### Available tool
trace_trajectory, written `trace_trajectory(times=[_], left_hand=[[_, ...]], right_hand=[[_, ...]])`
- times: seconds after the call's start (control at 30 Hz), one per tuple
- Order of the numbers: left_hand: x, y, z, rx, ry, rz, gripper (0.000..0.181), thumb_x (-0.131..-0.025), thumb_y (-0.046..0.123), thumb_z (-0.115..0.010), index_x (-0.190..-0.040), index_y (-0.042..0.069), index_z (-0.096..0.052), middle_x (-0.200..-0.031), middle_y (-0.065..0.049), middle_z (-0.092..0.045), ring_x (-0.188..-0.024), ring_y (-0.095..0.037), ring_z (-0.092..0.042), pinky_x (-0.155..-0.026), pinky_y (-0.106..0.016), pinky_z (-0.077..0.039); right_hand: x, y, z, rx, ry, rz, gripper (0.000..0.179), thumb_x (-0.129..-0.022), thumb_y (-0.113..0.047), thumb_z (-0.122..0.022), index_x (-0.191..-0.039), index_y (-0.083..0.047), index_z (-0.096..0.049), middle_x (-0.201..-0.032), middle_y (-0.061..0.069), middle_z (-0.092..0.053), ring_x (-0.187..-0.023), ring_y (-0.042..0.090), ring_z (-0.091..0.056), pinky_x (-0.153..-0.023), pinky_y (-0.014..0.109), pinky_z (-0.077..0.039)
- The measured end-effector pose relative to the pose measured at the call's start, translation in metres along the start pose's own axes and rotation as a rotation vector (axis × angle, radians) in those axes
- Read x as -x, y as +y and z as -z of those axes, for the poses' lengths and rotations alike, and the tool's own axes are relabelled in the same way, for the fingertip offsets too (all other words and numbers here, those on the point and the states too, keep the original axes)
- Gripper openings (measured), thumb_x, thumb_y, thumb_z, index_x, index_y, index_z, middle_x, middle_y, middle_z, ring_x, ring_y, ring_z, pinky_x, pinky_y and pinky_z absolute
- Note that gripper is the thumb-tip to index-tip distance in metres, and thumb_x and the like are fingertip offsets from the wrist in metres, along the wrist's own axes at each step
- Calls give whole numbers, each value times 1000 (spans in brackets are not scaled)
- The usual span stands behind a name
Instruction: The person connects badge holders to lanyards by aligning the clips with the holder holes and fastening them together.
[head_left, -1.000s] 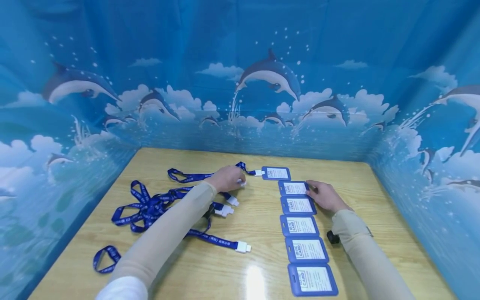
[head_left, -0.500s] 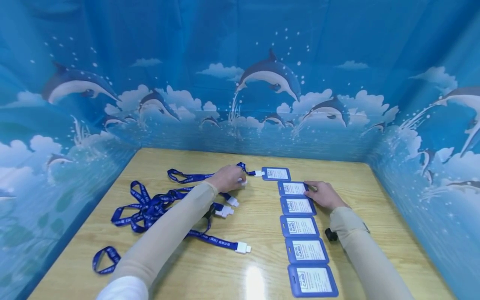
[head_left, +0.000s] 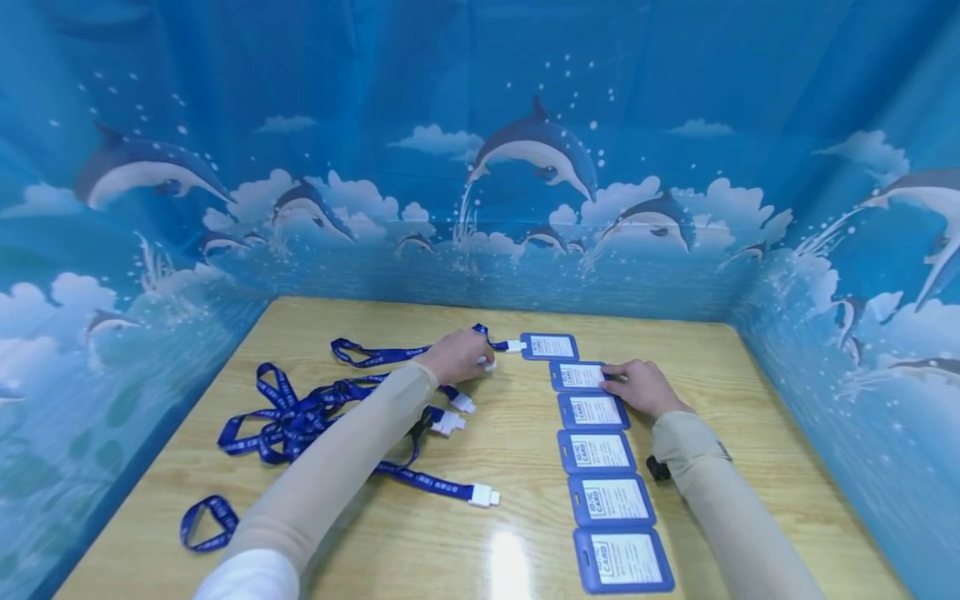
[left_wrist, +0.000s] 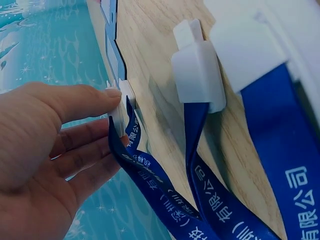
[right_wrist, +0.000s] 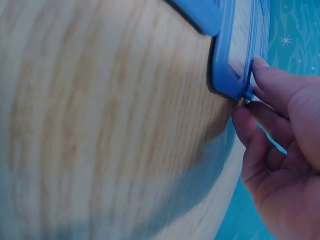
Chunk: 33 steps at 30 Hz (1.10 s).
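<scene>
In the head view my left hand [head_left: 456, 356] is at the far middle of the table. Thumb and fingers pinch a white lanyard clip [left_wrist: 117, 119], from which a blue printed strap [left_wrist: 150, 187] hangs in the left wrist view. To the right, my right hand [head_left: 647, 388] pinches the right edge of a blue card holder [head_left: 577, 376] with a white card in it. This holder lies second from the back in a column of several. A gap separates its slotted left end from the held clip. The farthest holder [head_left: 550, 347] has a lanyard clip [head_left: 515, 346] at its slot.
Several blue lanyards [head_left: 300, 421] lie tangled on the left of the wooden table [head_left: 525, 467]. One white clip [head_left: 483, 496] points right in front of the left arm. More card holders [head_left: 615, 500] run down the right toward the near edge. A dolphin-print curtain [head_left: 337, 258] surrounds the table.
My right hand has moved slightly left, and the card holder it pinches has shifted left with it. My left hand stays in place with the clip.
</scene>
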<state>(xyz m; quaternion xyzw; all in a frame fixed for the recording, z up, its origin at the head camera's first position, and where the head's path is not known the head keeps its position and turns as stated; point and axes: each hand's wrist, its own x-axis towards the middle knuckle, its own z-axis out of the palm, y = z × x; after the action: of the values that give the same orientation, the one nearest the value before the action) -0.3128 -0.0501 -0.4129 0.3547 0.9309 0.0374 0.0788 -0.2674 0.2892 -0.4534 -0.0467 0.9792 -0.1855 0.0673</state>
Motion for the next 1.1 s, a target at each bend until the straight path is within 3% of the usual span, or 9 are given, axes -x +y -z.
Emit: trace_trajectory(times=[0.43, 1.1], left_hand=[[-2, 2, -3, 10, 16, -22, 24, -95, 18, -72, -118, 12, -75, -118, -4, -74, -110, -19, -68, -99, -33, -56], [-12, 13, -8, 13, -1, 24, 25, -96, 18, -71, -120, 14, -75, -118, -4, -71, -110, -19, -65, -98, -32, -55]], right_hand=[[-1, -15, -6, -11, 3, -27, 46, -96, -34, -69, -131, -3, -65, -140, 21, -58, -135, 46, -48, -111, 60, -41], [-2, -26, -12, -63, -14, -56, 50, -95, -36, -70, -133, -5, -63, -143, 20, -56, -134, 45, -48, -109, 58, -44]])
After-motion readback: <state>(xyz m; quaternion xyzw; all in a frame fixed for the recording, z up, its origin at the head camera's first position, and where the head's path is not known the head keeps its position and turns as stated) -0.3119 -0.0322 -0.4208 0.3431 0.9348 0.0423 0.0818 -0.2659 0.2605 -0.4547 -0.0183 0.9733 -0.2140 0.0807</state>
